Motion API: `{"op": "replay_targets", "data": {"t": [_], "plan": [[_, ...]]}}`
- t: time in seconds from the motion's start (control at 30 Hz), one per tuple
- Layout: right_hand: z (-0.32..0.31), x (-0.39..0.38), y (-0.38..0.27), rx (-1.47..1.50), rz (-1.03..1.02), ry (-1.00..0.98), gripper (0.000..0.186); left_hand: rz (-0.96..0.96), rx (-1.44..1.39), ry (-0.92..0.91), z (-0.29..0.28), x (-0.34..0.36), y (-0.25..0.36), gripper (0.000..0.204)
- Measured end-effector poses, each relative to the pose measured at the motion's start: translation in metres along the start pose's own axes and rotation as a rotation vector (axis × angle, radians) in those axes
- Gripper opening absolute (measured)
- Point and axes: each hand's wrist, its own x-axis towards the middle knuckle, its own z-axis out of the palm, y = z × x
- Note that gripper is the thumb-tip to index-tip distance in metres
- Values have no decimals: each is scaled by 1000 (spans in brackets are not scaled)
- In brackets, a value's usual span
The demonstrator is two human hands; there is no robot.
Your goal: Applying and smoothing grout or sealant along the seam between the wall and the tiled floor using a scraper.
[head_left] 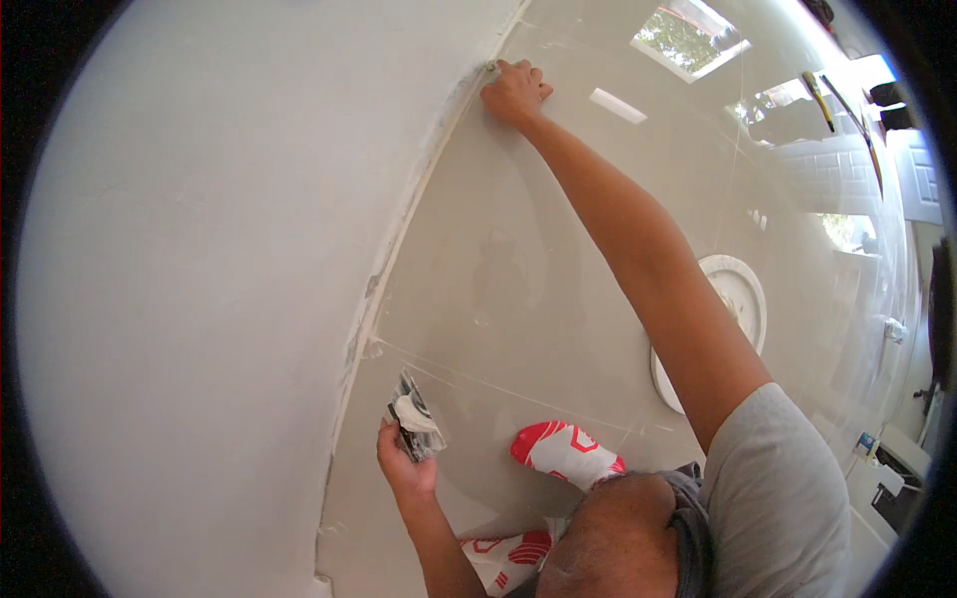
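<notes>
The left hand (407, 472) grips a flat scraper (421, 443) over the shiny floor (478, 289), near the white wall (219, 259). The scraper is grey and black, with a thick blob of white paste (415, 413) on it. Far away, the right hand (515, 93) curls by the wall's bottom edge; I can't tell if it holds anything
</notes>
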Motion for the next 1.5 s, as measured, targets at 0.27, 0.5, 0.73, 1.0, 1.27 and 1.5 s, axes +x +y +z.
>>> {"op": "replay_targets", "data": {"t": [0.27,0.5,0.73,1.0,1.27,1.5], "plan": [[1,-54,-15,4,-167,-115,40,37,-39,-33,1,1,0,31],[-3,-2,5,16,2,-62,45,51,-59,-35,0,-1,1,30],[5,-8,-1,-19,-88,-49,43,61,-65,-66,-5,0,-3,30],[-1,-97,-40,-27,-209,-67,37,69,-73,-99,10,-9,-1,19],[-67,-216,-72,340,-384,-707,48,46,-142,-3,7,-8,-3,27],[-148,-261,-61,667,-1136,-1031,49,-150,-355,-138,8,-7,-17,16]]}}
